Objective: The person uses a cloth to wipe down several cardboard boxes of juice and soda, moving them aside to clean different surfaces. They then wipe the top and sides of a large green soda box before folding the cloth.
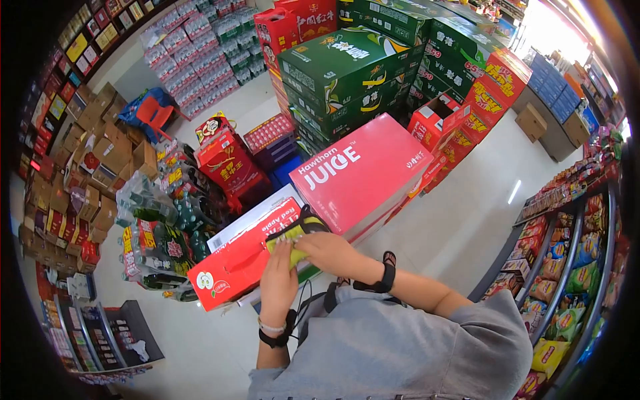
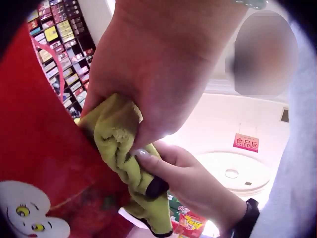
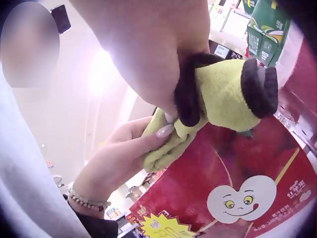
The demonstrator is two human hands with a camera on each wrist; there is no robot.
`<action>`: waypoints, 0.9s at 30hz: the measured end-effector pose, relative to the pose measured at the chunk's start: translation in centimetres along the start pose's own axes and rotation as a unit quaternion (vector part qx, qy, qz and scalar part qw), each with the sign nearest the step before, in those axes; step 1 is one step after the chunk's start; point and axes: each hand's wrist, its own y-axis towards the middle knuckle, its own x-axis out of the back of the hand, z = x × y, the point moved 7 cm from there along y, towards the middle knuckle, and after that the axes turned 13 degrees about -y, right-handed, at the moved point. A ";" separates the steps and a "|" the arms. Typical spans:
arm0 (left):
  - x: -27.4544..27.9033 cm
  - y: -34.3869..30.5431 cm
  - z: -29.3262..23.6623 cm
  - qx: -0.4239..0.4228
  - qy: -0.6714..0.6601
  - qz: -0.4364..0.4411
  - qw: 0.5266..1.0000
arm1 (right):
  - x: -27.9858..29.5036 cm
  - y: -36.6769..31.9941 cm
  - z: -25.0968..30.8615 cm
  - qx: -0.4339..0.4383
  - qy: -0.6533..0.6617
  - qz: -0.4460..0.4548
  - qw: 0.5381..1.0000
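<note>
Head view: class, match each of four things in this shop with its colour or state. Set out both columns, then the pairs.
1. cloth
2. juice carton
3. apple carton
4. back cartons

A. green
B. red, with a white apple face
C. yellow-green, held by left hand and right hand
D. pinkish red, printed JUICE

Pairs: 1-C; 2-D; 3-B; 4-A

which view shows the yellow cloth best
The right wrist view: the yellow cloth looms large, black trim clear. The left wrist view shows it bunched in the left hand; the head view, only a small patch.
</note>
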 end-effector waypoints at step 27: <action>-1.4 4.8 3.4 -0.047 0.027 -0.088 0.995 | -1.9 4.7 -2.8 -0.006 0.134 0.005 0.991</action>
